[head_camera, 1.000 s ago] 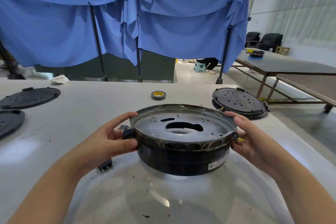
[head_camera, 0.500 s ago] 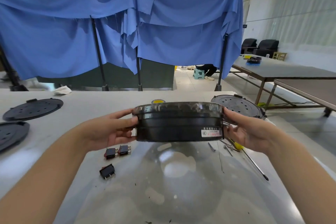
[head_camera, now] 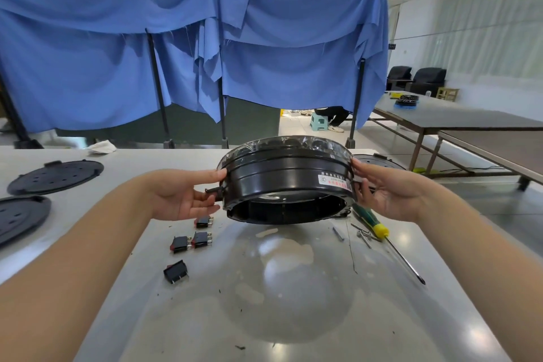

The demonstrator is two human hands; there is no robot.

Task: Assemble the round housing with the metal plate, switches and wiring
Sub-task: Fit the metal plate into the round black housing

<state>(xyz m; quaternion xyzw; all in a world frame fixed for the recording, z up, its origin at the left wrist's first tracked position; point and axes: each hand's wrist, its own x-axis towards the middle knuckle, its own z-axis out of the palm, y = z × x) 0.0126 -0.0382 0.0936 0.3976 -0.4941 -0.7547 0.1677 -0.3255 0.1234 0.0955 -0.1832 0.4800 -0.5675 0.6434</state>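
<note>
I hold the black round housing (head_camera: 286, 182) in the air above the white table (head_camera: 135, 157), tilted so its open underside faces me; a white label sits on its right wall. My left hand (head_camera: 188, 195) grips its left side at a small lug, thumb on the rim. Gripping the opposite side is my right hand (head_camera: 385, 189). Several black rocker switches with red faces lie below: one (head_camera: 204, 221), a pair (head_camera: 191, 241) and one nearer me (head_camera: 175, 272). The metal plate and wiring cannot be made out.
A green-and-yellow screwdriver (head_camera: 379, 228) and loose screws (head_camera: 363, 235) lie right of the housing. Black perforated discs (head_camera: 55, 176) (head_camera: 20, 217) rest at the left, another (head_camera: 379, 160) behind my right hand. Blue cloth (head_camera: 264, 53) hangs behind the table; dark tables (head_camera: 458, 117) stand at right.
Both hands lifted the housing off the table and tipped its top away from me, so its underside now shows. The switches, screwdriver and screws it hid have come into sight.
</note>
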